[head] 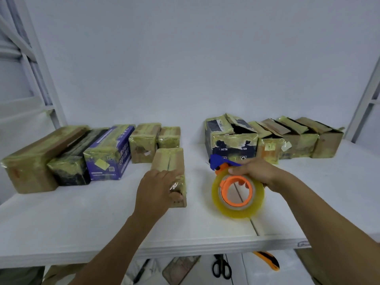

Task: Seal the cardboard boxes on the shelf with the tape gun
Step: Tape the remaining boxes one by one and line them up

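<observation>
**Left hand on the box, tape gun in the right**

A white shelf (82, 219) carries two rows of cartons against the back wall. The taped boxes (67, 157) stand at the left. The open-flapped boxes (267, 138) stand at the right, well apart from them.

In front of the gap between the rows lies a small cardboard box (169, 161). Its long axis runs front to back, and the flap seam on top runs the same way.

Just right of it is the tape gun (236, 190). The yellowish roll on its orange hub faces the camera, and the blue cutter head points away toward the back of the shelf.

The left hand (156, 188) lies over the near end of the small cardboard box, fingers curled round its corner. The right hand (259, 171) grasps the tape gun from the right, fingers wrapped over the top of the roll.

Below the shelf edge lie black scissors (221, 266) and an orange utility knife (267, 260).
</observation>
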